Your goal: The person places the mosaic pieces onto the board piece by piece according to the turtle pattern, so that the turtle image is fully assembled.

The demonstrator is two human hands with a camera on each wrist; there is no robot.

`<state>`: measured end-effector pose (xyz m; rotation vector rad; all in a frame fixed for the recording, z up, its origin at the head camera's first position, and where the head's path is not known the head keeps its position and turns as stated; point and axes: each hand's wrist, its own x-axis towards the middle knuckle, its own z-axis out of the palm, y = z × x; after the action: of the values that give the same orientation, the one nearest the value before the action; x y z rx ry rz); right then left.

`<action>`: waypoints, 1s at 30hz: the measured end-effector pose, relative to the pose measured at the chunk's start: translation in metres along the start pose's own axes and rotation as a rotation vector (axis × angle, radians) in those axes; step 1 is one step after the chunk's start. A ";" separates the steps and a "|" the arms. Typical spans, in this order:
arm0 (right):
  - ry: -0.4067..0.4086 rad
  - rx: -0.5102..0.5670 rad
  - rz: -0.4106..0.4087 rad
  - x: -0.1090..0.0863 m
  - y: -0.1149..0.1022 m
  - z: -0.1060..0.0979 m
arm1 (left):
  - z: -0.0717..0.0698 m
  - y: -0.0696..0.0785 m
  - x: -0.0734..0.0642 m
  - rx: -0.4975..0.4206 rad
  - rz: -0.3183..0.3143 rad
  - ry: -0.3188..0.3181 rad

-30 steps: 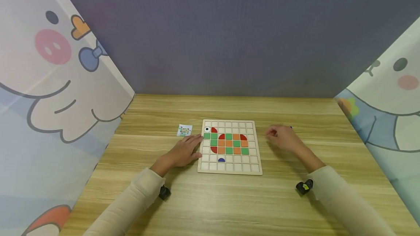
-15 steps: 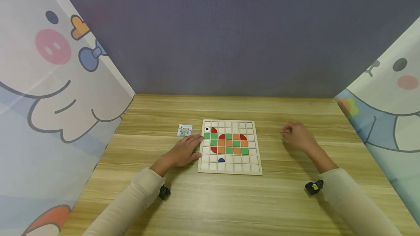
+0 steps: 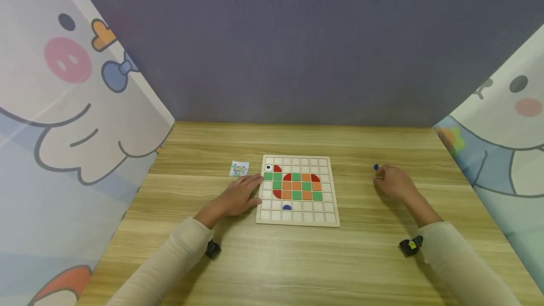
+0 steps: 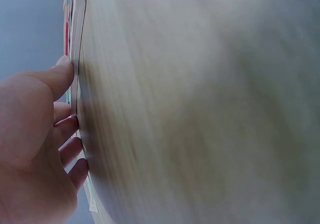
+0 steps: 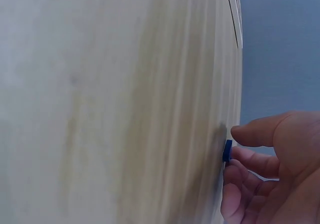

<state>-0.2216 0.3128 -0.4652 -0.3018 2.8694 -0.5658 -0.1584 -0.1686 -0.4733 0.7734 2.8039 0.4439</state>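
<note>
My left hand (image 3: 241,195) rests beside the square wooden grid board (image 3: 297,217), its thumb and fingertips at the left edge. In the left wrist view, the fingers (image 4: 73,148) lie spread along that edge. Coloured tiles fill part of the grid: green and orange squares, red rounded pieces, a blue half-round piece (image 3: 286,207) and a white eye tile (image 3: 268,167). At the right, my right hand (image 3: 395,182) has its fingertips right at a small blue piece (image 5: 227,150) on the table. A gap shows between thumb and index finger; the other fingers curl loosely.
A small picture card (image 3: 239,169) with a coloured pattern lies left of the board. The wood-grain table (image 3: 297,263) meets a grey wall (image 3: 306,46) at the back. Cartoon-printed panels stand at both sides.
My right hand has moved right, away from the board, to the small blue piece. A thin edge that showed at its fingertips half a second ago no longer shows. The left hand has stayed put.
</note>
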 end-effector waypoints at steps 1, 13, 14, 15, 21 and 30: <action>0.001 0.002 -0.003 0.000 0.000 0.001 | 0.000 0.000 0.000 0.001 0.001 0.001; 0.002 0.014 0.011 0.002 0.003 0.004 | 0.000 0.001 0.000 0.005 0.003 0.008; 0.004 0.012 0.010 0.002 0.004 0.005 | 0.000 0.001 0.000 0.006 0.001 0.007; 0.008 0.012 0.010 0.002 0.004 0.005 | 0.000 0.001 0.000 0.008 0.000 0.006; 0.019 0.010 0.022 0.002 0.003 0.006 | 0.001 0.000 0.000 0.010 0.000 0.001; 0.035 -0.006 0.000 0.001 0.001 0.006 | 0.002 -0.001 0.001 0.010 -0.003 0.004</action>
<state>-0.2212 0.3114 -0.4716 -0.2962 2.9057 -0.5677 -0.1586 -0.1684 -0.4758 0.7713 2.8124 0.4312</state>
